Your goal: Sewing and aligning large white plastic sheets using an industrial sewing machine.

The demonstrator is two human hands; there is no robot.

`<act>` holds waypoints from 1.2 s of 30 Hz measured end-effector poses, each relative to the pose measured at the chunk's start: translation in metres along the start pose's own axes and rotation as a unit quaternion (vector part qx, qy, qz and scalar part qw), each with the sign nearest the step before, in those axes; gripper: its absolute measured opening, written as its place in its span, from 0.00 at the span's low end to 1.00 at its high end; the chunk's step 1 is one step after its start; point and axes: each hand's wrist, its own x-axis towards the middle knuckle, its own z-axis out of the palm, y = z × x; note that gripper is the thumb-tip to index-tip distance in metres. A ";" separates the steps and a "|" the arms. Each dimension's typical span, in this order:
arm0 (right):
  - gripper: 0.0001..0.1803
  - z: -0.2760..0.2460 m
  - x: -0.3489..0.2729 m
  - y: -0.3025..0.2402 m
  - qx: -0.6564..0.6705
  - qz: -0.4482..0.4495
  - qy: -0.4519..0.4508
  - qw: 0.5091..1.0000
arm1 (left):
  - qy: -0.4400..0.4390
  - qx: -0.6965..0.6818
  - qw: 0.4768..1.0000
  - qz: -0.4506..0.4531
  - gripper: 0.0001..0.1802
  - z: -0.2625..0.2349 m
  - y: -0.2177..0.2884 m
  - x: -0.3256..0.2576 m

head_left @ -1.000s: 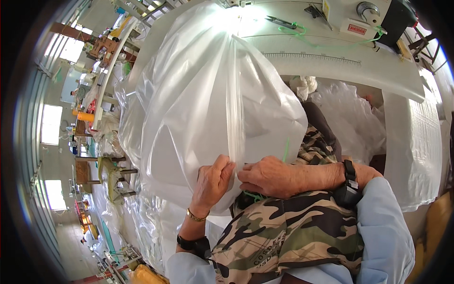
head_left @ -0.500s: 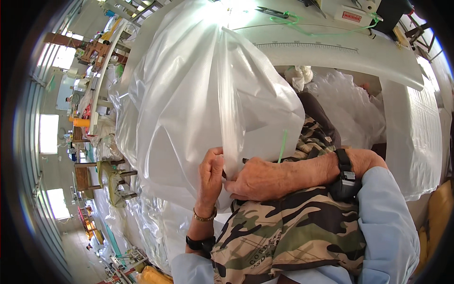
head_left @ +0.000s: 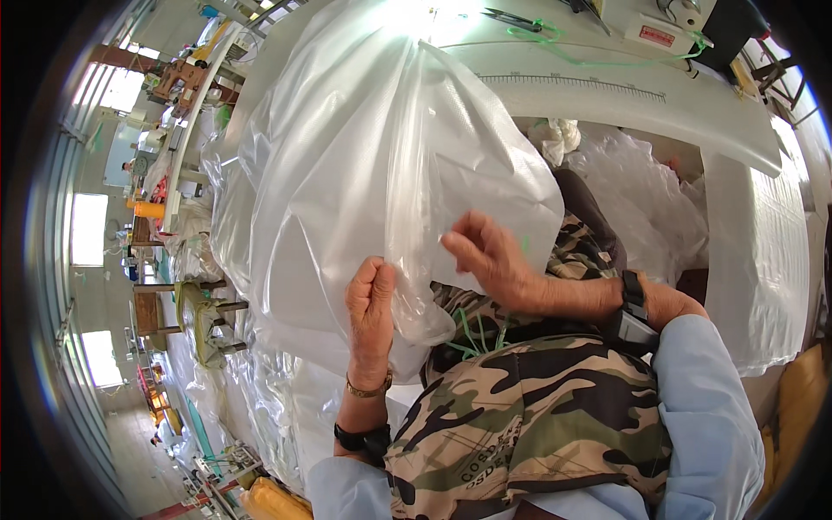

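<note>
A large sheet of translucent whitish plastic hangs in folds from the bright light at the table down toward my lap. A clearer, gathered plastic strip runs down its middle and ends in a crumpled loose end. My left hand is closed, thumb against fingers, pinching the left edge of this strip. My right hand is raised off the strip to its right, in front of the sheet. Its fingers are curled in; what they hold, if anything, is hidden. Green threads lie on the camouflage apron below.
On the table, which has a ruler scale, lie black-handled scissors and a green cord. Clear plastic is heaped under its edge; stacked white sheeting stands at the right. A stool is on the left.
My right hand has left the strip and moved up and right. My left hand has shifted slightly left and still pinches the plastic. The strip's crumpled lower end and the lap threads now show.
</note>
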 end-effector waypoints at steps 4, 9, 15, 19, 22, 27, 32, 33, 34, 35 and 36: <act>0.14 0.023 0.023 0.016 0.167 -0.024 0.014 0.986 | 0.006 -0.085 0.996 -0.037 0.11 0.001 0.014 -0.002; 0.09 0.026 0.043 0.019 0.097 -0.106 -0.090 0.985 | -0.020 -0.225 0.970 -0.091 0.09 0.008 0.037 0.002; 0.10 -0.013 0.032 0.024 -0.079 -0.123 0.076 0.986 | -0.023 -0.222 0.970 -0.097 0.08 0.002 0.027 0.003; 0.18 -0.070 0.027 0.041 -0.261 -0.263 0.406 0.835 | -0.022 -0.245 0.965 -0.090 0.07 -0.002 0.028 0.001; 0.16 -0.095 0.021 0.070 -0.301 -0.155 0.427 0.838 | -0.033 -0.223 0.971 -0.079 0.07 -0.002 0.034 0.006; 0.12 -0.099 -0.003 0.051 -0.169 0.004 0.262 0.950 | -0.008 -0.120 0.993 -0.019 0.07 -0.018 0.036 0.012; 0.07 -0.078 -0.034 -0.048 -0.282 -0.260 0.105 0.918 | -0.003 0.083 0.992 0.096 0.05 -0.031 0.064 0.021; 0.07 -0.073 -0.032 -0.057 -0.282 -0.263 0.101 0.917 | 0.002 0.083 0.992 0.095 0.05 -0.028 0.067 0.022; 0.08 -0.068 -0.029 -0.063 -0.239 -0.226 0.058 0.942 | -0.037 0.076 0.991 0.100 0.04 -0.025 0.069 0.022; 0.08 -0.064 -0.027 -0.069 -0.198 -0.186 0.019 0.962 | -0.079 0.067 0.989 0.107 0.04 -0.019 0.073 0.023; 0.07 -0.058 -0.024 -0.072 -0.179 -0.202 -0.011 0.963 | -0.106 0.077 0.983 0.129 0.04 -0.011 0.076 0.024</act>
